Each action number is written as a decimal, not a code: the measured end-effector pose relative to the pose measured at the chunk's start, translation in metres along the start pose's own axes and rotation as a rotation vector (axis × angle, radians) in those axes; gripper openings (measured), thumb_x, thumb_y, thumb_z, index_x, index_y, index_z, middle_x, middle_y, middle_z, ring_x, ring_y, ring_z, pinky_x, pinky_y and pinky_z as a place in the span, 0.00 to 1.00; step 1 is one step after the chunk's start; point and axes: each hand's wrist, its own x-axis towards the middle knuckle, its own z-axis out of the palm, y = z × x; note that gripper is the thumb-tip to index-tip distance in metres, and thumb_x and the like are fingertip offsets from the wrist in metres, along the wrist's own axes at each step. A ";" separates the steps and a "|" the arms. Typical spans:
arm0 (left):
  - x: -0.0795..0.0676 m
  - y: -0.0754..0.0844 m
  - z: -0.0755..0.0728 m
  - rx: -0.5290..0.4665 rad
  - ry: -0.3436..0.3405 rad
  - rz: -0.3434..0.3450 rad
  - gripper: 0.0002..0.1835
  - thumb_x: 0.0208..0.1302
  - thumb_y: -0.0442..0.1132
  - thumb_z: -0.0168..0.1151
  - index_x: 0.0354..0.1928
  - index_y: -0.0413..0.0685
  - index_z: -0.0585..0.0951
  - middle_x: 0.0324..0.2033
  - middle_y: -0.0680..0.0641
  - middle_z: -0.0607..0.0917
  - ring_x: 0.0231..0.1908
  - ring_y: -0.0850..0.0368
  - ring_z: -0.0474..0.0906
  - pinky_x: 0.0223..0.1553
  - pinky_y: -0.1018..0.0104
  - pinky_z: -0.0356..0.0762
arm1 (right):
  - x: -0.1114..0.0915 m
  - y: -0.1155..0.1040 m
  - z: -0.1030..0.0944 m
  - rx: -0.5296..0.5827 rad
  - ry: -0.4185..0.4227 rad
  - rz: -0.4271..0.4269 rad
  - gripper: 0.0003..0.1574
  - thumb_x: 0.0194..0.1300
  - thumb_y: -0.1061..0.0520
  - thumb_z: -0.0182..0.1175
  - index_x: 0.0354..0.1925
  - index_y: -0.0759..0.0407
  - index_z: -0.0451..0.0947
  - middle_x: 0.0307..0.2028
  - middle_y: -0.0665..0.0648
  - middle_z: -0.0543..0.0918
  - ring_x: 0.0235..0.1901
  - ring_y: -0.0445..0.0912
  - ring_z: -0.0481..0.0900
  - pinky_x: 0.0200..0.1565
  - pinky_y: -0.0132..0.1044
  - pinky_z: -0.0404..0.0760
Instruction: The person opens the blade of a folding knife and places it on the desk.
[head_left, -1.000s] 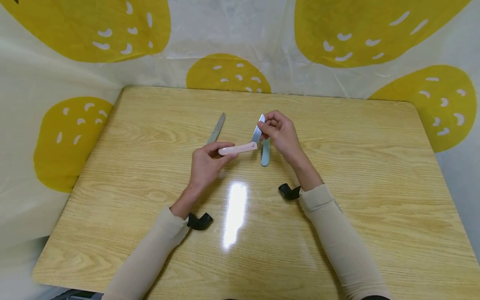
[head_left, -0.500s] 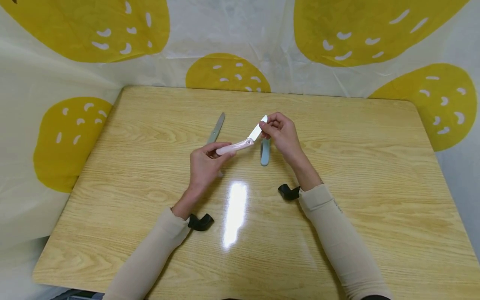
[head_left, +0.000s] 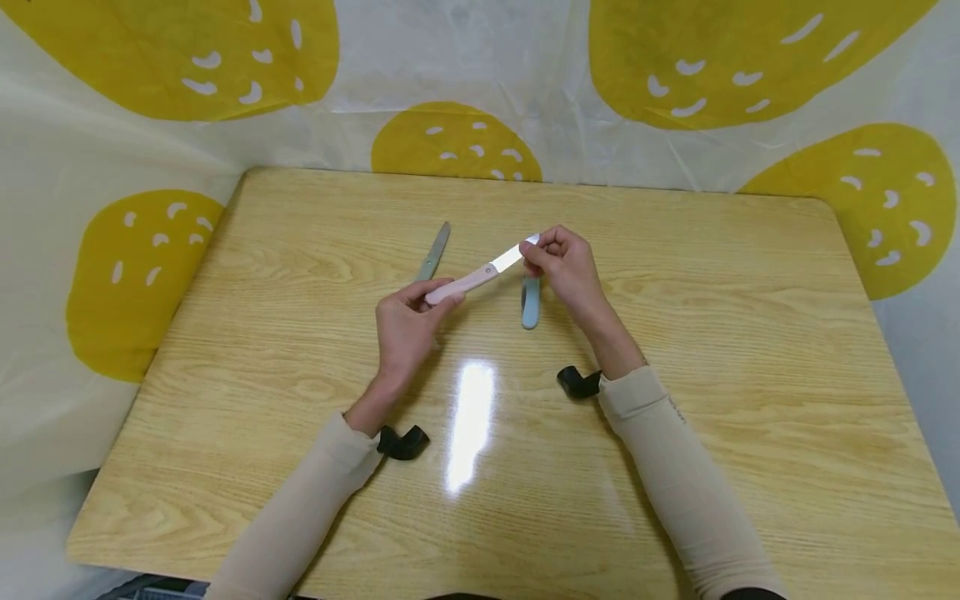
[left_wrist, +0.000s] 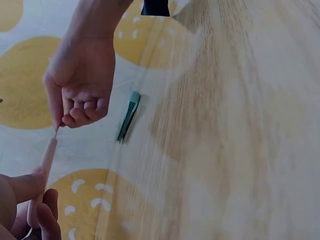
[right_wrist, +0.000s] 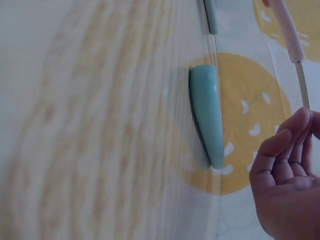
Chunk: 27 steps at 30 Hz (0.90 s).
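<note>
Above the table, my left hand (head_left: 406,333) pinches the pink handle of a folding knife (head_left: 461,284) between thumb and fingers. The tip end of its silver blade is pinched by my right hand (head_left: 564,265), which covers part of it. Blade and handle now stand nearly in one line, slanting up to the right. Just under my right hand lies a folded light-blue folding knife (head_left: 530,303), seen whole in the right wrist view (right_wrist: 206,115). Behind my left hand a green folding knife (head_left: 432,257) lies unfolded, its handle end hidden by the hand.
The wood-grain table (head_left: 712,333) spreads wide on both sides of my hands. A white curtain with yellow shapes (head_left: 457,142) hangs along its back and left. Black camera mounts (head_left: 403,442) sit at both wrists.
The pink knife's blade has swung outward from a sharp bend to nearly straight with its handle. My left hand has shifted slightly left; my right hand still pinches the blade.
</note>
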 end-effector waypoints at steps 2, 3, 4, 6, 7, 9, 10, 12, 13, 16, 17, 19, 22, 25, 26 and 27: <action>0.000 0.000 0.000 -0.002 0.014 -0.002 0.13 0.60 0.38 0.79 0.45 0.41 0.91 0.25 0.44 0.85 0.21 0.66 0.68 0.20 0.77 0.61 | 0.000 0.000 0.000 -0.007 -0.005 0.014 0.11 0.74 0.58 0.64 0.37 0.62 0.73 0.25 0.47 0.83 0.26 0.40 0.81 0.38 0.31 0.85; 0.000 0.000 0.000 -0.001 0.019 -0.002 0.13 0.60 0.38 0.79 0.45 0.41 0.91 0.25 0.45 0.85 0.21 0.66 0.68 0.20 0.77 0.61 | 0.000 0.000 0.000 -0.010 -0.006 0.018 0.11 0.74 0.57 0.64 0.37 0.62 0.73 0.25 0.46 0.83 0.26 0.39 0.81 0.38 0.31 0.85; 0.000 0.000 0.000 -0.002 0.022 -0.005 0.13 0.60 0.38 0.79 0.45 0.41 0.91 0.25 0.45 0.85 0.21 0.66 0.68 0.20 0.77 0.61 | 0.001 0.000 0.000 -0.011 -0.009 0.021 0.12 0.74 0.57 0.64 0.37 0.62 0.73 0.25 0.47 0.82 0.25 0.38 0.80 0.37 0.31 0.85; 0.000 0.000 -0.001 -0.001 0.022 -0.006 0.13 0.60 0.38 0.79 0.45 0.41 0.91 0.26 0.44 0.85 0.21 0.66 0.68 0.20 0.77 0.61 | 0.001 0.001 0.000 -0.010 -0.010 0.026 0.12 0.74 0.57 0.64 0.37 0.62 0.74 0.25 0.47 0.82 0.25 0.38 0.80 0.37 0.31 0.85; 0.000 0.000 -0.001 0.003 0.016 -0.007 0.13 0.60 0.39 0.79 0.45 0.42 0.91 0.27 0.43 0.86 0.21 0.66 0.68 0.20 0.77 0.61 | 0.001 0.001 0.000 -0.008 -0.010 0.028 0.12 0.74 0.56 0.64 0.37 0.63 0.74 0.25 0.48 0.82 0.25 0.39 0.80 0.37 0.30 0.85; 0.000 0.001 -0.001 0.018 0.000 -0.011 0.12 0.60 0.39 0.79 0.44 0.43 0.91 0.29 0.42 0.87 0.23 0.65 0.69 0.22 0.77 0.63 | 0.001 0.001 0.000 -0.010 -0.007 0.030 0.11 0.75 0.56 0.64 0.38 0.62 0.75 0.26 0.50 0.84 0.26 0.40 0.81 0.37 0.30 0.85; 0.000 0.001 -0.001 0.030 -0.011 -0.012 0.12 0.60 0.40 0.79 0.44 0.43 0.91 0.30 0.41 0.88 0.24 0.65 0.70 0.23 0.77 0.64 | 0.001 0.001 0.000 -0.006 -0.003 0.031 0.11 0.75 0.56 0.64 0.38 0.62 0.76 0.27 0.52 0.84 0.27 0.41 0.81 0.37 0.31 0.85; 0.000 0.001 -0.001 0.063 -0.034 -0.017 0.12 0.61 0.41 0.78 0.44 0.44 0.91 0.33 0.41 0.89 0.26 0.63 0.72 0.24 0.77 0.66 | 0.002 0.001 0.001 0.006 0.002 0.031 0.10 0.74 0.56 0.64 0.39 0.62 0.77 0.29 0.54 0.86 0.27 0.43 0.83 0.37 0.31 0.84; 0.000 0.001 -0.002 0.082 -0.044 -0.021 0.12 0.61 0.41 0.78 0.44 0.44 0.91 0.34 0.41 0.89 0.27 0.62 0.73 0.25 0.77 0.67 | 0.002 0.001 0.001 0.015 -0.001 0.030 0.10 0.74 0.56 0.64 0.40 0.63 0.78 0.29 0.54 0.87 0.28 0.44 0.84 0.37 0.31 0.84; -0.001 0.003 -0.002 0.141 -0.071 -0.021 0.12 0.61 0.40 0.78 0.44 0.44 0.90 0.36 0.41 0.90 0.30 0.58 0.76 0.27 0.76 0.69 | 0.004 0.001 0.003 0.028 -0.001 0.021 0.09 0.74 0.57 0.65 0.41 0.63 0.79 0.30 0.52 0.89 0.28 0.47 0.85 0.35 0.31 0.83; -0.001 0.003 -0.002 0.159 -0.080 -0.018 0.12 0.61 0.40 0.78 0.44 0.43 0.90 0.37 0.41 0.90 0.31 0.57 0.77 0.28 0.76 0.70 | 0.005 0.001 0.003 0.025 -0.003 0.016 0.10 0.74 0.57 0.65 0.42 0.64 0.80 0.29 0.51 0.89 0.28 0.47 0.86 0.35 0.32 0.82; -0.002 0.004 -0.002 0.192 -0.097 -0.005 0.12 0.61 0.39 0.78 0.45 0.43 0.89 0.38 0.41 0.90 0.34 0.54 0.80 0.29 0.77 0.71 | 0.006 0.001 0.004 0.015 -0.007 0.006 0.10 0.74 0.56 0.65 0.43 0.64 0.80 0.28 0.48 0.89 0.28 0.48 0.86 0.34 0.32 0.81; -0.002 0.004 -0.002 0.223 -0.122 0.022 0.12 0.61 0.37 0.77 0.46 0.42 0.89 0.41 0.41 0.90 0.37 0.50 0.83 0.30 0.77 0.72 | 0.009 0.000 0.006 0.004 -0.008 -0.001 0.10 0.74 0.57 0.65 0.44 0.64 0.80 0.27 0.46 0.89 0.27 0.47 0.86 0.34 0.33 0.80; -0.003 0.005 -0.001 0.237 -0.142 0.046 0.12 0.61 0.35 0.76 0.47 0.41 0.88 0.42 0.40 0.90 0.38 0.48 0.84 0.31 0.77 0.72 | 0.011 0.000 0.007 0.013 -0.015 0.003 0.11 0.74 0.57 0.64 0.45 0.65 0.80 0.27 0.46 0.89 0.26 0.46 0.86 0.34 0.33 0.80; -0.003 0.005 -0.001 0.237 -0.148 0.053 0.13 0.61 0.34 0.76 0.47 0.41 0.88 0.42 0.40 0.90 0.38 0.48 0.84 0.31 0.77 0.72 | 0.012 0.000 0.007 0.017 -0.016 0.003 0.11 0.74 0.58 0.64 0.46 0.66 0.80 0.27 0.47 0.89 0.26 0.45 0.86 0.34 0.33 0.79; -0.003 0.005 -0.001 0.239 -0.154 0.060 0.13 0.61 0.34 0.76 0.47 0.41 0.88 0.42 0.40 0.90 0.37 0.47 0.84 0.31 0.77 0.72 | 0.013 0.001 0.007 0.021 -0.015 0.005 0.11 0.74 0.58 0.64 0.47 0.66 0.79 0.27 0.47 0.89 0.26 0.45 0.86 0.34 0.32 0.80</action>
